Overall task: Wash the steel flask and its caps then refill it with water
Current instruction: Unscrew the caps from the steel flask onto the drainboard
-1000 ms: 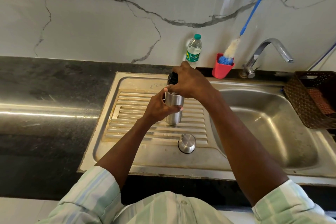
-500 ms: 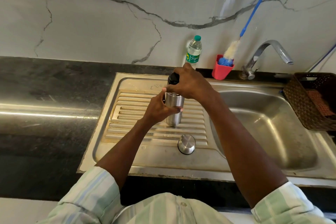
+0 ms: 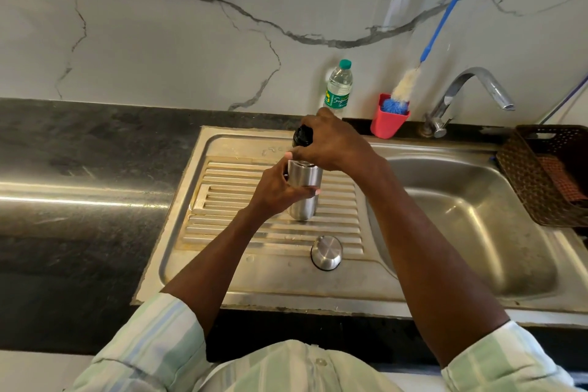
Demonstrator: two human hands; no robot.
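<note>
The steel flask (image 3: 304,192) stands upright on the ribbed drainboard (image 3: 229,200) of the sink. My left hand (image 3: 280,189) grips its body from the left. My right hand (image 3: 331,141) comes down over the top and grips the black inner cap (image 3: 302,136), which is mostly hidden by the fingers. The steel outer cap (image 3: 326,252) lies on the drainboard, in front of the flask and apart from it.
The sink basin (image 3: 471,226) is to the right, with the tap (image 3: 467,95) behind it. A plastic water bottle (image 3: 339,86) and a red cup (image 3: 388,121) holding a blue-handled bottle brush (image 3: 442,19) stand at the wall. A brown basket (image 3: 547,172) sits at far right.
Both hands have stayed on the flask and its black cap. My right hand has shifted only slightly on the cap; the flask has not moved.
</note>
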